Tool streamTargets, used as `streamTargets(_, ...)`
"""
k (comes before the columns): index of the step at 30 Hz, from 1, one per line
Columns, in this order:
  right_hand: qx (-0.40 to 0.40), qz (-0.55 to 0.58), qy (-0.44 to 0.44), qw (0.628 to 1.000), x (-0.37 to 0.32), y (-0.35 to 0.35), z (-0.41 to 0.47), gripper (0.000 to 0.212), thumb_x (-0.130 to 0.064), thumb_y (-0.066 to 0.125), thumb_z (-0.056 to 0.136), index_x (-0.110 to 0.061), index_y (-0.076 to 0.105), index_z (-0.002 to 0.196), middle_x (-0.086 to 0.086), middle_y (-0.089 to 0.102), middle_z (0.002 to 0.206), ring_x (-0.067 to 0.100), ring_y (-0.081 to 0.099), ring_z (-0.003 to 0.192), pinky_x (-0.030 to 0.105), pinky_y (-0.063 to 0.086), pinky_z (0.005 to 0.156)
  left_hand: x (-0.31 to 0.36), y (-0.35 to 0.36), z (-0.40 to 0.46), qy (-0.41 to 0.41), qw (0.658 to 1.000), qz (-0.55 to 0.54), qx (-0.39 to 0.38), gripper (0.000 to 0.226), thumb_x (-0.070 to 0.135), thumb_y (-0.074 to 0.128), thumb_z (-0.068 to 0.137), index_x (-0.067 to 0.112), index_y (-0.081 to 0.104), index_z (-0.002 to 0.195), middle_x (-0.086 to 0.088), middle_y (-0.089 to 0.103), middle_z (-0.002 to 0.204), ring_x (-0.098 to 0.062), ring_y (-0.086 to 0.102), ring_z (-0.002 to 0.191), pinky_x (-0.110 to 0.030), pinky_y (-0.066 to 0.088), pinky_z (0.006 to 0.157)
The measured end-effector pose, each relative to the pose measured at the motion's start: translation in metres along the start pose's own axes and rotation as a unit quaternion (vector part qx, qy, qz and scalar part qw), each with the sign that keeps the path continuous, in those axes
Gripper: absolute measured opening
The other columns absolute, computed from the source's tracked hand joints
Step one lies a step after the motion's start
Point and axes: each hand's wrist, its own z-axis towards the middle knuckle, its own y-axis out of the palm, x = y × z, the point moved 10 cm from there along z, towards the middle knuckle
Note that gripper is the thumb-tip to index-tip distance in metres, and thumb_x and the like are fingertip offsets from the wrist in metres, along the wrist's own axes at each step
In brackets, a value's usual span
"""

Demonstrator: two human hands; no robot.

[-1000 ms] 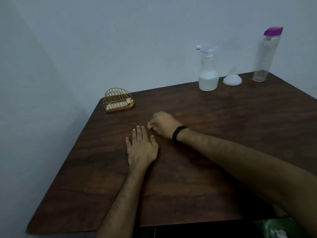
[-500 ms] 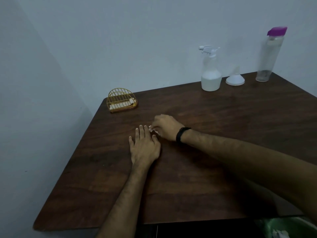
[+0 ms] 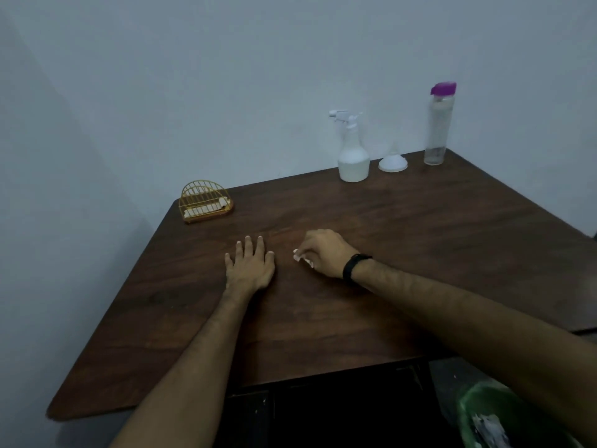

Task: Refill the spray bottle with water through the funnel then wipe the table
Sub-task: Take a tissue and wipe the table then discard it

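- Tissue point(image 3: 302, 256), white and crumpled, peeks from under the right hand point(image 3: 323, 253), whose grip pinches it against the surface point(image 3: 420, 237).
- Left hand point(image 3: 250, 266) lies flat, fingers spread, just beside.

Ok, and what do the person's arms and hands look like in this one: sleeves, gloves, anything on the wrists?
Both forearms are bare as far as the frame shows: no sleeves, no gloves. The right hand has a plain black band round its wrist, like a slim fitness tracker. The left hand wears nothing, and no rings show.
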Motion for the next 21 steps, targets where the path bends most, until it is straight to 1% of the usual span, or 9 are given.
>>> streamTargets(2, 0.01, -0.02, 0.035, 0.999, 0.026, -0.018, -0.011, 0.021, -0.016, 0.063, 0.095, -0.02, 0.076, 0.111, 0.002, 0.066, 0.113, 0.02, 0.06, 0.107, 0.03, 0.048, 0.094, 0.018, 0.003, -0.007, 0.027, 0.999, 0.009, -0.017, 0.061, 0.051, 0.015, 0.105, 0.029, 0.003, 0.161, -0.004, -0.006, 0.169, -0.028, -0.007, 0.155, -0.058, -0.004, 0.121)
streamTargets(4, 0.032, -0.047, 0.105, 0.993, 0.067, -0.042, -0.028, 0.021, -0.015, 0.063, 0.095, -0.019, 0.074, 0.112, 0.003, 0.064, 0.112, 0.021, 0.059, 0.107, 0.029, 0.045, 0.093, 0.044, 0.01, -0.017, 0.059, 0.998, 0.015, -0.025, 0.061, 0.053, 0.016, 0.104, 0.032, 0.003, 0.16, -0.003, -0.005, 0.169, -0.027, -0.007, 0.155, -0.059, -0.004, 0.121)
streamTargets(7, 0.077, -0.067, 0.181, 0.978, 0.114, -0.067, -0.064, 0.022, -0.013, 0.061, 0.095, -0.017, 0.075, 0.111, 0.006, 0.064, 0.112, 0.026, 0.06, 0.108, 0.031, 0.045, 0.09, 0.084, 0.02, -0.032, 0.095, 0.995, 0.011, -0.016, 0.062, 0.053, 0.017, 0.104, 0.03, 0.005, 0.161, -0.004, -0.004, 0.169, -0.027, -0.006, 0.155, -0.057, -0.004, 0.121)
streamTargets(10, 0.092, -0.056, 0.176, 0.978, 0.099, -0.064, -0.087, 0.022, -0.016, 0.06, 0.096, -0.021, 0.077, 0.109, 0.004, 0.065, 0.111, 0.024, 0.06, 0.106, 0.03, 0.046, 0.088, 0.109, 0.023, -0.039, 0.112, 0.994, 0.004, -0.005, 0.063, 0.052, 0.018, 0.105, 0.026, 0.006, 0.161, -0.006, -0.001, 0.169, -0.03, -0.004, 0.155, -0.053, -0.003, 0.123)
streamTargets(12, 0.073, -0.046, 0.133, 0.987, 0.066, -0.05, -0.092, 0.02, -0.018, 0.061, 0.095, -0.025, 0.077, 0.105, 0.001, 0.066, 0.112, 0.021, 0.06, 0.106, 0.029, 0.046, 0.088, 0.114, 0.023, -0.039, 0.116, 0.993, 0.004, 0.0, 0.063, 0.051, 0.018, 0.105, 0.025, 0.007, 0.161, -0.007, 0.0, 0.169, -0.03, -0.004, 0.155, -0.051, -0.002, 0.124)
streamTargets(14, 0.067, -0.03, 0.086, 0.994, 0.04, -0.038, -0.096, 0.019, -0.019, 0.061, 0.095, -0.024, 0.078, 0.104, 0.0, 0.068, 0.111, 0.021, 0.061, 0.105, 0.031, 0.048, 0.088, 0.114, 0.023, -0.037, 0.122, 0.993, 0.01, 0.001, 0.063, 0.052, 0.019, 0.105, 0.025, 0.007, 0.161, -0.006, 0.0, 0.169, -0.028, -0.003, 0.156, -0.049, 0.0, 0.125)
streamTargets(16, 0.069, -0.013, 0.073, 0.995, 0.038, -0.039, -0.097, 0.02, -0.018, 0.061, 0.095, -0.023, 0.078, 0.106, 0.0, 0.068, 0.11, 0.02, 0.061, 0.105, 0.031, 0.049, 0.09, 0.11, 0.023, -0.038, 0.131, 0.991, 0.011, 0.002, 0.065, 0.054, 0.02, 0.104, 0.025, 0.008, 0.161, -0.005, 0.0, 0.169, -0.025, -0.002, 0.156, -0.047, 0.001, 0.125)
streamTargets(18, 0.061, -0.027, 0.101, 0.993, 0.062, -0.05, -0.095, 0.02, -0.016, 0.062, 0.095, -0.022, 0.077, 0.108, 0.001, 0.066, 0.112, 0.019, 0.059, 0.107, 0.029, 0.047, 0.092, 0.107, 0.023, -0.039, 0.14, 0.99, 0.012, 0.003, 0.066, 0.057, 0.02, 0.104, 0.026, 0.008, 0.161, -0.003, 0.001, 0.169, -0.023, -0.001, 0.156, -0.047, 0.002, 0.125)
streamTargets(21, 0.083, -0.073, 0.187, 0.976, 0.122, -0.087, -0.097, 0.022, -0.011, 0.062, 0.094, -0.018, 0.076, 0.11, 0.004, 0.067, 0.115, 0.024, 0.062, 0.108, 0.029, 0.046, 0.093, 0.104, 0.024, -0.041, 0.139, 0.99, 0.019, 0.011, 0.067, 0.058, 0.018, 0.103, 0.027, 0.008, 0.161, -0.002, 0.001, 0.169, -0.022, 0.0, 0.156, -0.047, 0.003, 0.125)
